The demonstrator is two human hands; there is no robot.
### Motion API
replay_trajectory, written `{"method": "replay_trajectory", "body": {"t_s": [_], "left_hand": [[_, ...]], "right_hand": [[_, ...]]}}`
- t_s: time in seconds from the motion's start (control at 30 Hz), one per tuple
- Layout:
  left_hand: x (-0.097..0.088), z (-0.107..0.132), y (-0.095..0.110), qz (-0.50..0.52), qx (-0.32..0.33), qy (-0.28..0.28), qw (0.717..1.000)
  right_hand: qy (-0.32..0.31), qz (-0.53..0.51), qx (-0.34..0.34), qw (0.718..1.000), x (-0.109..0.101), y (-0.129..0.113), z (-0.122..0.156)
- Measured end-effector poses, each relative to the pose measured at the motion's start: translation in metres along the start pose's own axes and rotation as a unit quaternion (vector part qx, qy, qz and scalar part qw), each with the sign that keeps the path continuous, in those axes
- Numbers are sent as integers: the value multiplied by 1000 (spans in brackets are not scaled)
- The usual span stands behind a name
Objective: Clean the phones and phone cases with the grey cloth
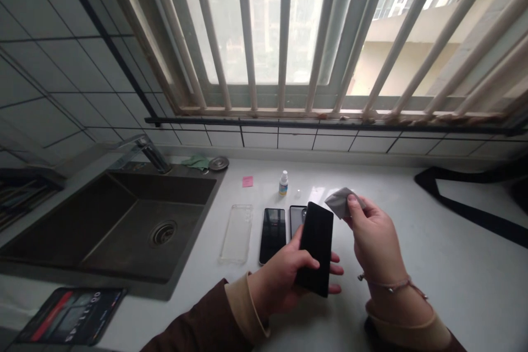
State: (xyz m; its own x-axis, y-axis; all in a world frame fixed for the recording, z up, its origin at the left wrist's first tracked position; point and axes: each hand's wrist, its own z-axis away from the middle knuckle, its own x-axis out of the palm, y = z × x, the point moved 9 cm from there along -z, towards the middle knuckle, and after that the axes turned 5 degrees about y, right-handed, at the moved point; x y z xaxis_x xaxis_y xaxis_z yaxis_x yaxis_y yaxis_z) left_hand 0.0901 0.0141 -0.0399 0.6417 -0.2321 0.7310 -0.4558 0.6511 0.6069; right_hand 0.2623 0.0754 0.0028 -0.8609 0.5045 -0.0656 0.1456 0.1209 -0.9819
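Note:
In my left hand (289, 272) is a black smartphone (317, 245), tilted up off the counter, with my thumb across its face and my fingers behind it. A small grey cloth (340, 202) is pinched between the thumb and fingers of my right hand (375, 234), just right of the phone's top edge. Behind the held phone, a phone case (296, 217) lies partly hidden. Left of that is another dark phone (273, 235), lying flat. A clear phone case (236, 234) rests farther left. Beyond them stands a small white bottle (283, 183) with its small clear cap (298, 193) nearby.
A steel sink (214, 198) with a faucet (152, 153) is at left. Near its back corner lie a green cloth (196, 161) and a round drain cover (218, 163). A pink note (247, 181), a black strap (466, 212) and a dark printed package (70, 314) also lie around.

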Motion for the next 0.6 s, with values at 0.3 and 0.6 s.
{"method": "replay_trajectory", "body": {"t_s": [0.3, 0.6], "left_hand": [[-10, -6, -6, 51, -35, 41, 997], [-16, -2, 4, 13, 11, 95, 995]], "right_hand": [[-28, 44, 30, 998, 7, 1, 6], [-95, -218, 222, 945, 30, 23, 11]]}}
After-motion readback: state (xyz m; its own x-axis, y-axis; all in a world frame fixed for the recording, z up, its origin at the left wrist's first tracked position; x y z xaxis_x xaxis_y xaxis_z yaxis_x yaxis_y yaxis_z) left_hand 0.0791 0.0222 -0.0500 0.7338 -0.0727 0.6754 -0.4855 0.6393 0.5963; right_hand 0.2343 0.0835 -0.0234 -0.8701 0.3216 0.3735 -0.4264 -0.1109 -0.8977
